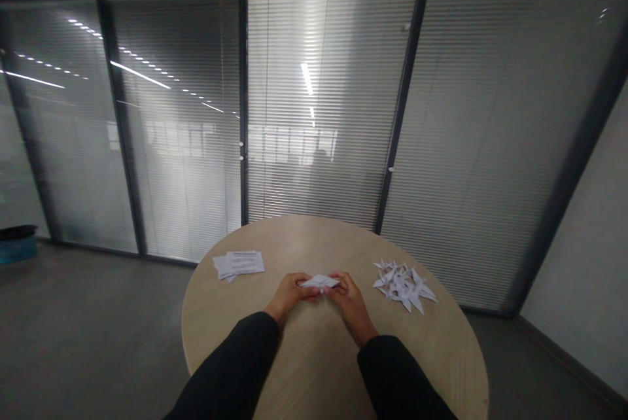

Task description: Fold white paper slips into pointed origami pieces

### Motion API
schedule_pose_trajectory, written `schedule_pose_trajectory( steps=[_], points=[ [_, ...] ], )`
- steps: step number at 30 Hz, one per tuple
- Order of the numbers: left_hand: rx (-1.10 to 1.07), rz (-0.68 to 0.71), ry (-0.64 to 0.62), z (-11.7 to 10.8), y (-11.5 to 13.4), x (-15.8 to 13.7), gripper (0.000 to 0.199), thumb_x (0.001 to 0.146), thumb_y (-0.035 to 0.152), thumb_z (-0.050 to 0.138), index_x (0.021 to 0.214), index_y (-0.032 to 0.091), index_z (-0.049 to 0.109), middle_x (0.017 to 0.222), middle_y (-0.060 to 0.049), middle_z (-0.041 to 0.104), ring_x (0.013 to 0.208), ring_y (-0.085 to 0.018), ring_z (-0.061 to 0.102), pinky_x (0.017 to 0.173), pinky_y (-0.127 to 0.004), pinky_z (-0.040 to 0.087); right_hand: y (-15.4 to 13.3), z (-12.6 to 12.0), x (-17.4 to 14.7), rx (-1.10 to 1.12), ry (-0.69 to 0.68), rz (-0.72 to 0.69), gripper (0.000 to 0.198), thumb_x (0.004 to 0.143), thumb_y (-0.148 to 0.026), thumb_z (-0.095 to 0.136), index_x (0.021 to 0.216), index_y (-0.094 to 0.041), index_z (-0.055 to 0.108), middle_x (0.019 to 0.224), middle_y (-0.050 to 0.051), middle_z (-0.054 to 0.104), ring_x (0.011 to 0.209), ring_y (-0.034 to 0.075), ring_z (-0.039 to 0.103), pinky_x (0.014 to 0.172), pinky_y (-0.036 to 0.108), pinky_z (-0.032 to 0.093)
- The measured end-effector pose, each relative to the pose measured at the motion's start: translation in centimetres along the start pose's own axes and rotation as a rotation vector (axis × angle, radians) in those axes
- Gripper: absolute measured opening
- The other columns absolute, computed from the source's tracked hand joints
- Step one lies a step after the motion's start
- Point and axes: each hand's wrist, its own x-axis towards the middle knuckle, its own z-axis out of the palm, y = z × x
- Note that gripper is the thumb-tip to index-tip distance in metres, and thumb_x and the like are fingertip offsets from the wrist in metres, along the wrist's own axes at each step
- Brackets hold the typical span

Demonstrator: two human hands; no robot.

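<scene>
A small white folded paper [321,281], diamond-like in outline, is held between my two hands over the middle of the round wooden table [314,354]. My left hand [290,294] grips its left end, thumb in front and fingers behind. On the right end, the fingers and thumb of my right hand [349,302] are closed in a pinch. Off to the right lies a pile of folded white paper cranes [405,286] with pointed tips. Several flat printed paper sheets [240,264] overlap at the table's left side.
Behind the table stands a glass partition with blinds [318,106] and dark frames. A blue bin-like container [18,245] sits on the grey floor [98,322] at far left. A white wall [583,263] rises on the right.
</scene>
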Motion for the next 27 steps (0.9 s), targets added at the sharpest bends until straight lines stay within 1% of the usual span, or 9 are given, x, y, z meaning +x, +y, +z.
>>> schedule_pose_trajectory(
  steps=[6, 10, 14, 20, 24, 27],
  points=[
    [0.012, -0.008, -0.001, 0.4, 0.4, -0.3, 0.048, 0.037, 0.039, 0.086, 0.069, 0.009, 0.069, 0.061, -0.004, 0.068, 0.055, -0.015, 0.061, 0.061, -0.027, 0.049, -0.1, 0.1, -0.1, -0.009, -0.019, -0.006, 0.044, 0.062, -0.047, 0.076, 0.09, -0.02, 0.056, 0.085, 0.006, 0.071, 0.081, 0.025, 0.066, 0.076, 0.037, 0.05],
    [0.0, -0.02, 0.009, 0.4, 0.4, -0.3, 0.048, 0.035, 0.038, 0.087, 0.068, 0.008, 0.068, 0.061, -0.004, 0.068, 0.055, -0.016, 0.062, 0.061, -0.028, 0.05, -0.4, 0.2, -0.3, 0.006, -0.017, 0.024, 0.044, 0.061, -0.047, 0.077, 0.089, -0.021, 0.057, 0.084, 0.005, 0.071, 0.082, 0.026, 0.066, 0.076, 0.037, 0.05],
    [-0.026, -0.027, 0.014, 0.3, 0.0, -0.2, 0.045, 0.037, 0.035, 0.087, 0.068, 0.009, 0.068, 0.062, -0.004, 0.068, 0.056, -0.016, 0.063, 0.063, -0.029, 0.051, -0.8, 0.3, -0.4, 0.01, -0.013, 0.032, 0.043, 0.059, -0.045, 0.078, 0.088, -0.021, 0.057, 0.084, 0.004, 0.071, 0.084, 0.026, 0.066, 0.077, 0.036, 0.05],
    [-0.06, -0.037, 0.029, 0.4, -0.3, -0.2, 0.04, 0.041, 0.032, 0.087, 0.07, 0.009, 0.069, 0.067, -0.006, 0.07, 0.059, -0.016, 0.064, 0.066, -0.029, 0.052, -1.2, 0.3, -0.6, 0.006, -0.016, 0.036, 0.043, 0.06, -0.047, 0.077, 0.088, -0.021, 0.057, 0.083, 0.004, 0.071, 0.082, 0.026, 0.066, 0.075, 0.036, 0.05],
    [-0.069, -0.034, 0.026, 0.4, -0.2, -0.4, 0.042, 0.042, 0.033, 0.086, 0.071, 0.009, 0.069, 0.068, -0.006, 0.07, 0.059, -0.015, 0.064, 0.065, -0.028, 0.051, -1.0, 0.2, -0.5, -0.001, -0.01, 0.025, 0.044, 0.059, -0.048, 0.077, 0.088, -0.021, 0.059, 0.082, 0.004, 0.071, 0.079, 0.025, 0.066, 0.072, 0.035, 0.05],
    [-0.071, -0.044, 0.021, 0.4, -0.2, -0.4, 0.043, 0.041, 0.034, 0.086, 0.071, 0.009, 0.069, 0.067, -0.006, 0.07, 0.059, -0.015, 0.064, 0.064, -0.027, 0.051, -0.9, 0.2, -0.5, 0.021, -0.005, 0.036, 0.042, 0.058, -0.045, 0.078, 0.087, -0.021, 0.06, 0.081, 0.003, 0.071, 0.078, 0.024, 0.066, 0.072, 0.034, 0.049]
  ],
)
